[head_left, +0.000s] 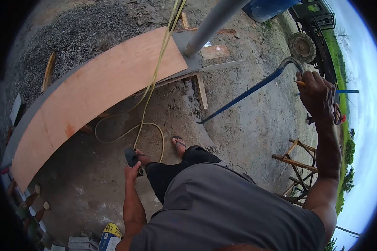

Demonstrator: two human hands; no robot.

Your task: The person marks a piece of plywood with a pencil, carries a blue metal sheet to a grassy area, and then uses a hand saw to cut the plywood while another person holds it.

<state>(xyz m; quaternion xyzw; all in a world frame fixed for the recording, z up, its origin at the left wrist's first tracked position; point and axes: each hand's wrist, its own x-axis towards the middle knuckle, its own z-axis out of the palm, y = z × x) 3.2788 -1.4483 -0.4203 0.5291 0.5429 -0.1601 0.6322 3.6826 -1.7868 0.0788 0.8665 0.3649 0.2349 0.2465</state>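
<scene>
My right hand point(316, 94) is raised at the right and wrapped round the hooked end of a blue crowbar point(251, 90). The bar's long shaft slants down to the left, its tip above the ground. A yellow pencil point(300, 83) sticks out between the fingers of the same hand. Low at my left side, my left hand point(132, 171) is closed on a dark rounded object point(130, 156), whose kind I cannot make out. That object hangs beside my sandalled foot point(143, 159), where a yellow cord or hose point(148, 98) also comes down.
A long plywood sheet point(92, 96) lies on a raised grey surface ahead, beside a grey pipe point(213, 27). Gravel point(83, 33) is piled behind. A wooden trestle point(299, 161) stands right, a vehicle point(303, 46) farther off. At lower left are another person's legs point(40, 213) and a bag point(110, 236).
</scene>
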